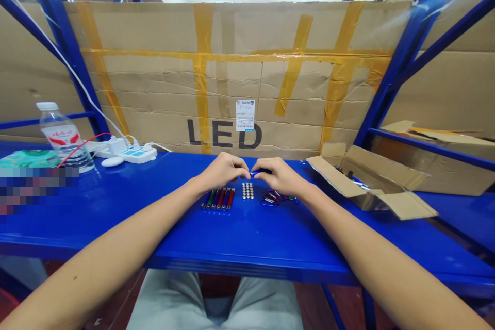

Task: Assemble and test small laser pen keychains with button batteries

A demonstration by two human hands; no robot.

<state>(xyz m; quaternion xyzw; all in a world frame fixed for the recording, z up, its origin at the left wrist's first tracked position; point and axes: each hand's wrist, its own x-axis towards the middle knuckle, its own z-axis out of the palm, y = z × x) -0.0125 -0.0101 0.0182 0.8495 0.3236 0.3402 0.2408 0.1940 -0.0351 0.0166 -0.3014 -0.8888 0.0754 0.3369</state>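
Observation:
My right hand (pixel 274 172) is closed on a small blue tube (pixel 260 171) held sideways above the blue table. The fingers of my left hand (pixel 228 170) are pinched together at the tube's left end; whatever they hold there is too small to make out. Just below my left hand lies a row of several metallic tubes (pixel 218 199) in red, blue and green. Small round silver pieces (pixel 248 191) stand in a grid between the hands, nearer the table's front. Coloured carabiner clips (pixel 274 198) are piled beneath my right hand.
An open cardboard box (pixel 371 180) with small items inside sits at the right. At the left are a water bottle (pixel 64 136), a power strip (pixel 137 153) and a white oval object (pixel 112 162). A large cardboard sheet (pixel 162 93) stands behind the table (pixel 255 240).

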